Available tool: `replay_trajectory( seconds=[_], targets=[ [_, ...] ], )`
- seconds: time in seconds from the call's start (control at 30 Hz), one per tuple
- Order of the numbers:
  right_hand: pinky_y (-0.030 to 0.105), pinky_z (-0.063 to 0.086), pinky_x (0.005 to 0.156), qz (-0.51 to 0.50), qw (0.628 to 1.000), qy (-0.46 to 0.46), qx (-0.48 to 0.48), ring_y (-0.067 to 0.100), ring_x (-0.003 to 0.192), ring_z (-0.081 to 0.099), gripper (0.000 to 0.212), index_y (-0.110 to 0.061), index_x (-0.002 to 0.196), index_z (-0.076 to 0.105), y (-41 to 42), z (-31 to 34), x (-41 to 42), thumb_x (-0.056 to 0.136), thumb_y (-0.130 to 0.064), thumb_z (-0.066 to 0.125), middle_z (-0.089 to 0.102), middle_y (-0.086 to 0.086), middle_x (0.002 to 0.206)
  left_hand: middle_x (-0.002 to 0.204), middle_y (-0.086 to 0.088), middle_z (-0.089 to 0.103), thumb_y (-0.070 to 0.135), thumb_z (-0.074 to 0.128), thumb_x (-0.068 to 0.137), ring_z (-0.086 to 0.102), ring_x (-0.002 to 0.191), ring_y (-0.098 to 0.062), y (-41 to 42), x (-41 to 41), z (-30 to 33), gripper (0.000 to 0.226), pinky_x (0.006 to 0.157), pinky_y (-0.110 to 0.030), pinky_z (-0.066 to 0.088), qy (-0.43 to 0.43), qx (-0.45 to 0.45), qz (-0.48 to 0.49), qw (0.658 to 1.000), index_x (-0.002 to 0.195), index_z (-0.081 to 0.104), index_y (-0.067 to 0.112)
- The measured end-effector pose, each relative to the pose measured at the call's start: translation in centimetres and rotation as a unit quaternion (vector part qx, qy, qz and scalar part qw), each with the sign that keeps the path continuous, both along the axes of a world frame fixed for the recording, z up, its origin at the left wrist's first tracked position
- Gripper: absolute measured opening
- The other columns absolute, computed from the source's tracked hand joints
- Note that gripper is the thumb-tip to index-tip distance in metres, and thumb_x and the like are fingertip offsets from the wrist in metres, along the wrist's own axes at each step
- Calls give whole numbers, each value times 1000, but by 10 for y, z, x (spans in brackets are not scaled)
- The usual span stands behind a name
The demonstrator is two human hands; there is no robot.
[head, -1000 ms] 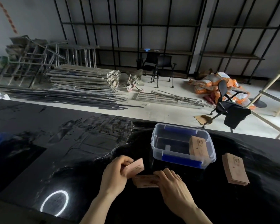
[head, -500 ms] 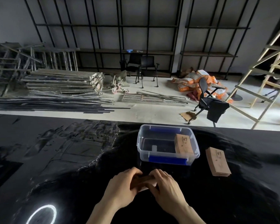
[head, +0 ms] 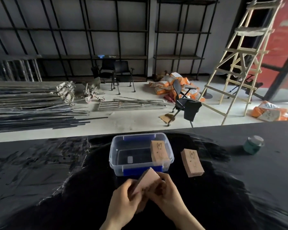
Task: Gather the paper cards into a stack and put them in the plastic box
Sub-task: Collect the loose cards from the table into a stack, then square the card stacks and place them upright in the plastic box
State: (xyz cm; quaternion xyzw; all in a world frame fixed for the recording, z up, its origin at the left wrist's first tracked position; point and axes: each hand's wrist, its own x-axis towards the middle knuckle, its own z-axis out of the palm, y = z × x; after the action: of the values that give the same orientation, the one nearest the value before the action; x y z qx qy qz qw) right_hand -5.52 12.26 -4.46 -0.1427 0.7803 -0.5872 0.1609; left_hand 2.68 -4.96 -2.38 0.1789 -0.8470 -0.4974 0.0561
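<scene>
A glossy black tabletop point(head: 40, 171) fills the near half of the view, throwing back dull reflections. Beyond its far edge lies a pale concrete floor point(head: 123, 120) in a bare workshop: black shelving point(head: 106, 30) along the grey far wall, metal bars point(head: 32, 110) piled at the left, two black chairs point(head: 116, 70) by the shelving, an office chair point(head: 183, 98) in front of orange sacks point(head: 163, 85), and a wooden ladder point(head: 236, 60) at the right.

The left hand point(head: 123, 201) and right hand point(head: 166, 193) meet near the middle, fingers clamped on a tilted stack of cards point(head: 147, 180) raised off the tabletop, just near of the clear box point(head: 116, 156). The box stands open, with blue latches, and holds another stack point(head: 159, 152) against its right wall. A third stack point(head: 191, 162) lies flat just right of the box. A green jar point(head: 253, 145) stands well to the right.

The cards carry small dark printing, too small to read.
</scene>
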Motion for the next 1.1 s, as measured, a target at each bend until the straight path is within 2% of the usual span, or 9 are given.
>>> replay_trajectory(
  seconds=[0.1,0.3,0.4,0.47,0.6,0.7,0.9,1.0,1.1],
  targets=[
    [36,64,76,-34,995,-66,-67,29,93,77,43,-11,118,62,27,0,-8,82,-1,83,79,14,99,97,13,81,25,81,83,74,90,3,31,-23,-3,21,89,-31,62,-13,70,6,997,102,73,30],
    [27,61,68,-141,979,-104,-108,24,87,79,36,-8,109,66,81,8,-35,81,6,83,82,15,94,115,7,76,40,75,88,70,106,-9,90,-72,3,18,104,-38,56,-88,145,3,986,103,70,32],
    [23,60,61,-171,977,-90,-87,19,78,80,27,-8,104,69,102,18,-55,84,7,79,83,9,88,127,2,71,44,72,90,68,114,-15,115,-100,6,39,103,-36,57,-120,129,1,984,124,66,27],
    [30,62,59,-192,976,-78,-64,21,74,80,23,-10,103,72,110,20,-73,85,2,81,82,10,85,131,2,70,42,71,92,69,116,-16,129,-120,7,48,102,-36,58,-125,113,-4,986,135,59,23],
    [47,67,69,-231,972,-32,23,19,71,80,15,-23,95,76,119,19,-114,83,-21,85,82,4,82,129,-3,71,33,77,89,68,115,-21,150,-156,12,48,101,-39,58,-116,101,12,988,131,59,19],
    [42,67,70,-242,968,-8,59,12,68,78,11,-24,91,78,117,21,-142,83,-23,85,82,-1,77,123,-1,73,34,78,88,68,104,-18,156,-183,14,43,95,-31,56,-117,64,28,991,125,64,17],
    [35,63,80,-231,962,15,147,15,81,76,18,-24,100,80,105,14,-175,82,-22,82,82,-2,88,122,-3,75,34,71,89,69,114,-24,158,-214,8,40,83,-25,46,-147,-19,42,988,125,66,18],
    [36,60,84,-221,958,22,184,20,89,74,19,-25,104,77,100,3,-176,85,-25,78,80,0,96,127,-5,71,36,68,90,67,116,-26,161,-215,-3,42,94,-35,53,-156,-41,54,985,128,61,18],
    [38,55,95,-245,945,20,216,26,108,66,32,-25,115,71,103,-6,-175,85,-34,76,69,4,113,140,-10,61,45,65,92,61,127,-29,163,-218,-6,61,100,-38,51,-178,-56,72,980,142,49,15]
  ],
)
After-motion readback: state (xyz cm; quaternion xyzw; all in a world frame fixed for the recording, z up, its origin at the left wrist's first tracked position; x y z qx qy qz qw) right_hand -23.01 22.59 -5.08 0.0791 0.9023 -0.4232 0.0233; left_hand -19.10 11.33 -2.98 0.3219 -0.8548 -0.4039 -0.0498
